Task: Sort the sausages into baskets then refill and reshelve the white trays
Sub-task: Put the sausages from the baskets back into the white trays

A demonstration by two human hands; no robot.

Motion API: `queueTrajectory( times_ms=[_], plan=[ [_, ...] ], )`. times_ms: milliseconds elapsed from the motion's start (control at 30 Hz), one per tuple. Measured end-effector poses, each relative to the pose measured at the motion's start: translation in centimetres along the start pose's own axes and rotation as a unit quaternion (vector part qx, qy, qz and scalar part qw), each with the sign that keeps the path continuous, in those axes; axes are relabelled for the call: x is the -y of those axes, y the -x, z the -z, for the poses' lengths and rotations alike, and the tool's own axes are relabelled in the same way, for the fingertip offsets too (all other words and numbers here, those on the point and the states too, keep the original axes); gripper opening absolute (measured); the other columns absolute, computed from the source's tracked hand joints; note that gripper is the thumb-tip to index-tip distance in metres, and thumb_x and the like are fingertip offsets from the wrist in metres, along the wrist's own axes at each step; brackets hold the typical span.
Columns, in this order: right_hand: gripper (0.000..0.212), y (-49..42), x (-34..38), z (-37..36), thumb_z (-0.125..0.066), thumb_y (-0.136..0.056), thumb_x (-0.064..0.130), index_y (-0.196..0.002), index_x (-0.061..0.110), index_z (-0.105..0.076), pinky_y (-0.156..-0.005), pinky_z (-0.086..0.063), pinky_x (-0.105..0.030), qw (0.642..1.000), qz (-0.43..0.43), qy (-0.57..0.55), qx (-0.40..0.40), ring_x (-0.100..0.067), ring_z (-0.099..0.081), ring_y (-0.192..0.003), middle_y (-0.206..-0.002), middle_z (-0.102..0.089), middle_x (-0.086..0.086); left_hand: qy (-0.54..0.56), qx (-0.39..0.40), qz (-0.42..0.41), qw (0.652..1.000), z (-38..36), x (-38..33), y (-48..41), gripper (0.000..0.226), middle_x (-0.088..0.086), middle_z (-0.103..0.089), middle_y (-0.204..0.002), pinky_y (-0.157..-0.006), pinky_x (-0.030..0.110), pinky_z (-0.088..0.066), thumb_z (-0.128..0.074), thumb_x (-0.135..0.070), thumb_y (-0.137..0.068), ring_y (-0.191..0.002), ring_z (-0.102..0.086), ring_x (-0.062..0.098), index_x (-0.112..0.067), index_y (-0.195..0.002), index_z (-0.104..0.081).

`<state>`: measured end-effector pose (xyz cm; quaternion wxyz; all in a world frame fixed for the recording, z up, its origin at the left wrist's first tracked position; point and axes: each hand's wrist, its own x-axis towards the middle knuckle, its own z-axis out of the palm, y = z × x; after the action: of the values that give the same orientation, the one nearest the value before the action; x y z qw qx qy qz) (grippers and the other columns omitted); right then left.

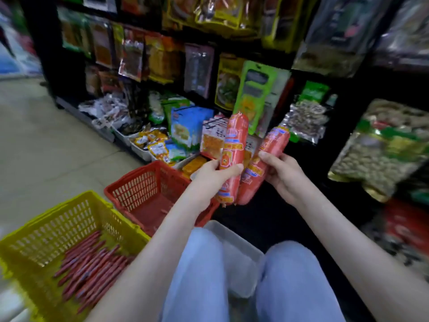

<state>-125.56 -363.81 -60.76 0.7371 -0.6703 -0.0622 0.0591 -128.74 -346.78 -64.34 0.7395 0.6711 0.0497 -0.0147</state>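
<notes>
The likeliest slip here is a drop or a mis-sort. Both fat sausages are held low on slick plastic casing with most of their length standing free above the grip, so a loosened thumb could let one tip toward the packets on the low shelf (160, 145). A hurried toss could also land it among the thin sausage sticks (92, 268) in the near-left yellow basket (46, 233) instead of the red basket (130, 189) just beyond. The left hand (209, 176) wraps the upright sausage (234, 140), thumb across its front and fingers curled behind. The right hand (284, 176) clamps the tilted sausage (275, 142) the same way, thumb on its upper face. Their lower ends touch below both hands, in the air above the red basket's right edge. A white tray (239, 252) sits near, between the knees.
</notes>
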Motion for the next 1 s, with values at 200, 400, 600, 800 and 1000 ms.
queueTrajectory(
  times_ms=[200, 400, 600, 800, 1000],
  plan=[
    [0.029, 4.8, 0.5, 4.3, -0.069, -0.084, 0.017, -0.111, 0.011, -0.062, -0.077, -0.053, -0.03, 0.997, -0.008, 0.062, -0.047, -0.017, -0.07, -0.09, -0.1, -0.073, -0.003, -0.015, 0.111, 0.052, 0.992, -5.0, 1.3, 1.4, 0.04, 0.002, -0.073, -0.1, -0.091, 0.046, -0.053, -0.077, -0.032, -0.078, -0.094, -0.07, 0.022, -0.015, -0.112, -0.064],
    [0.033, 6.6, -1.5, 8.5, -0.069, -0.084, 0.02, -0.115, 0.011, -0.061, -0.083, -0.053, -0.034, 0.989, -0.043, 0.06, -0.127, -0.02, -0.068, -0.098, -0.107, -0.071, -0.005, -0.015, 0.192, 0.097, 0.976, -9.4, 3.4, 0.4, 0.033, 0.007, -0.071, -0.106, -0.092, 0.046, -0.052, -0.074, -0.029, -0.081, -0.098, -0.068, 0.024, -0.016, -0.109, -0.061],
    [0.04, 8.5, -8.0, 14.9, -0.068, -0.086, 0.023, -0.122, 0.013, -0.055, -0.091, -0.052, -0.041, 0.971, -0.138, 0.084, -0.177, -0.022, -0.065, -0.103, -0.111, -0.068, -0.006, -0.038, 0.201, 0.19, 0.96, -14.7, 8.8, -1.4, 0.048, 0.011, -0.07, -0.104, -0.081, 0.042, -0.056, -0.075, -0.03, -0.08, -0.093, -0.068, 0.026, -0.008, -0.119, -0.059],
    [0.038, 11.0, -18.9, 23.0, -0.068, -0.086, 0.024, -0.12, 0.017, -0.05, -0.069, -0.052, -0.02, 0.933, -0.256, 0.173, -0.184, -0.013, -0.063, -0.082, -0.098, -0.063, -0.001, -0.103, 0.154, 0.32, 0.929, -18.5, 17.0, -3.3, 0.046, 0.012, -0.067, -0.099, -0.071, 0.036, -0.053, -0.076, -0.025, -0.079, -0.082, -0.065, 0.023, -0.004, -0.116, -0.058],
    [0.068, 11.9, -32.3, 27.3, -0.07, -0.081, 0.039, -0.14, 0.031, -0.035, -0.098, -0.042, -0.034, 0.868, -0.338, 0.362, -0.031, -0.023, -0.054, -0.117, -0.13, -0.055, -0.004, -0.174, 0.113, 0.358, 0.91, -19.3, 25.2, -5.9, 0.034, 0.003, -0.067, -0.086, -0.057, 0.027, -0.049, -0.074, -0.024, -0.081, -0.073, -0.064, 0.016, -0.009, -0.108, -0.059]
  ],
)
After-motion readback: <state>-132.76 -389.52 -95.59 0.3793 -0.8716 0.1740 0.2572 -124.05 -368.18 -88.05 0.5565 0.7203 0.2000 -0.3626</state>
